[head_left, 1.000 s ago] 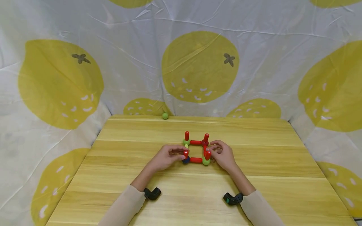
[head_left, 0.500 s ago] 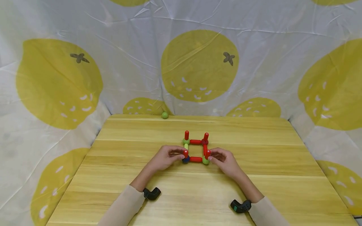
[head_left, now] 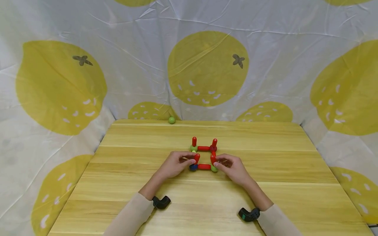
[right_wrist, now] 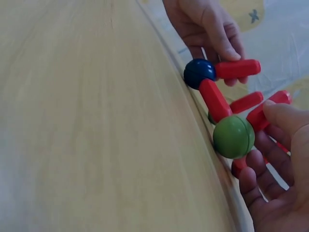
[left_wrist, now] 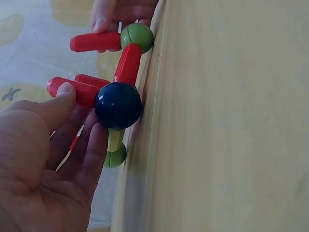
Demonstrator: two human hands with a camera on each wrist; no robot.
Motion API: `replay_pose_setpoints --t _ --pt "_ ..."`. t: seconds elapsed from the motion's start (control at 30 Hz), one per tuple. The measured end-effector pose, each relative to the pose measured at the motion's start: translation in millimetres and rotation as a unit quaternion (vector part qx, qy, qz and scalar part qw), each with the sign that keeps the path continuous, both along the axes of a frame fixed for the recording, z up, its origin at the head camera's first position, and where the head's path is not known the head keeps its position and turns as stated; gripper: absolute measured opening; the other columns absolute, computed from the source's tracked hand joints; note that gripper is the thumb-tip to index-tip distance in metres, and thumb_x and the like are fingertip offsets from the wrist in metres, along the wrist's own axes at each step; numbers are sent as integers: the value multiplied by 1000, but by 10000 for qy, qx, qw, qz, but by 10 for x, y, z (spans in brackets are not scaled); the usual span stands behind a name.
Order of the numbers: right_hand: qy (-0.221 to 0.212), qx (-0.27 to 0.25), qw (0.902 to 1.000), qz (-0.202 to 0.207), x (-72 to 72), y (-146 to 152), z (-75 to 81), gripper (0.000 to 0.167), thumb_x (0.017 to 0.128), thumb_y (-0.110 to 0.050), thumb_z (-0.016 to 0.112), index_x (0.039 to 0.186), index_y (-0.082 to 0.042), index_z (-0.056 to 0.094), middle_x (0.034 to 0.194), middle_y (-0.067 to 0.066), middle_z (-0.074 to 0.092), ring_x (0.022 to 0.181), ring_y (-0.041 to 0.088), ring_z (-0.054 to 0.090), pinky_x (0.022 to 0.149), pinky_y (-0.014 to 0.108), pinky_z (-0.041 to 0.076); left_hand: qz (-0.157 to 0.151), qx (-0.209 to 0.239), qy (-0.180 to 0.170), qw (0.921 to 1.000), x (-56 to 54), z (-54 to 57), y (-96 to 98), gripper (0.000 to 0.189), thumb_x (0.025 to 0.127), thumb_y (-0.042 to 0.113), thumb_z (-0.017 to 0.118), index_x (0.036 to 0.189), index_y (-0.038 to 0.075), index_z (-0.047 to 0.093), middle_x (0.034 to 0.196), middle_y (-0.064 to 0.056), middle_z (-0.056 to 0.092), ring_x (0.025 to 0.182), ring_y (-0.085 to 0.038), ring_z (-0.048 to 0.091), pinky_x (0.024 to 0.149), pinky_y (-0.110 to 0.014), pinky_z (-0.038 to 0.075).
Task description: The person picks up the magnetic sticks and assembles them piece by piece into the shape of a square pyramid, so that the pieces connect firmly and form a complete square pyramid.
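A square frame of red rods and one yellow-green rod, joined by balls, rests on the wooden table (head_left: 133, 190). At each corner a red rod sticks up. My left hand (head_left: 175, 164) pinches the upright rod (left_wrist: 79, 92) on the dark blue ball (left_wrist: 118, 105) at the near left corner, between thumb and fingers. At the near right corner, my right hand (head_left: 234, 167) pinches the rod (right_wrist: 270, 108) on the green ball (right_wrist: 233, 136). Behind them stand the far uprights, on a green ball (head_left: 193, 148) and a dark red ball (head_left: 213, 148). Fingers partly hide the frame's sides.
A loose green ball (head_left: 172, 120) lies at the table's back edge, against the lemon-print cloth (head_left: 141, 72). The cloth also hangs along both sides. Each wrist wears a black camera.
My right hand has shifted from the frame's right side onto the near right rod. Both near rods now lean a little inward, the left one to the right. The frame stays in place.
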State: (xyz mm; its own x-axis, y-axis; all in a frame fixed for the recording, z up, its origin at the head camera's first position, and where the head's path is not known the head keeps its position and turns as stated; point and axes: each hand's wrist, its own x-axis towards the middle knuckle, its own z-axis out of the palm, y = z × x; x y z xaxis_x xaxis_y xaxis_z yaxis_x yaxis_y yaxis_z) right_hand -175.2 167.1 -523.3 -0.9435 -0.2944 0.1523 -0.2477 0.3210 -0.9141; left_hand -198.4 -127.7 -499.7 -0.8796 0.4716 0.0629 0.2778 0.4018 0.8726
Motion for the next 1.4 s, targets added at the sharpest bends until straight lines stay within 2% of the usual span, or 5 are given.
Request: replay_pose_setpoints --t 0.33,0.8,1.07,1.23,1.4 --pt "-170 84 9998 -83 48 -154 226 20 97 -10 72 114 2 72 99 15 73 77 20 63 63 21 50 160 -342 342 9987 -8 19 96 32 98 35 71 125 19 76 110 4 77 94 -7 71 84 -25 60" --pt "-137 -123 9997 -181 -43 -116 13 22 98 -28 73 113 -12 73 98 7 72 80 13 64 69 21 54 179 -372 401 9983 -28 33 87 30 100 35 68 125 20 75 106 7 76 88 -6 69 80 -23 59" --pt "28 -447 9960 -768 -128 -111 132 42 97 -17 75 133 0 62 116 18 66 93 27 68 77 19 57 1308 469 432 9894 -190 37 -11 39 95 23 76 131 7 69 126 -10 71 114 -21 67 97 -35 59" --pt "89 -289 9984 -482 -171 -177 165 60 94 0 72 149 2 47 142 28 54 108 44 64 83 21 57 1155 178 279 9928 -311 -31 80 49 96 19 75 142 9 62 136 -11 66 123 -26 65 100 -35 57" --pt "344 -244 9990 -173 -240 -148 -17 68 97 -3 70 158 -9 39 151 19 50 110 39 67 87 19 57 972 -84 419 9943 -320 -53 155 50 101 19 69 146 4 57 132 -16 69 121 -28 69 98 -34 58"
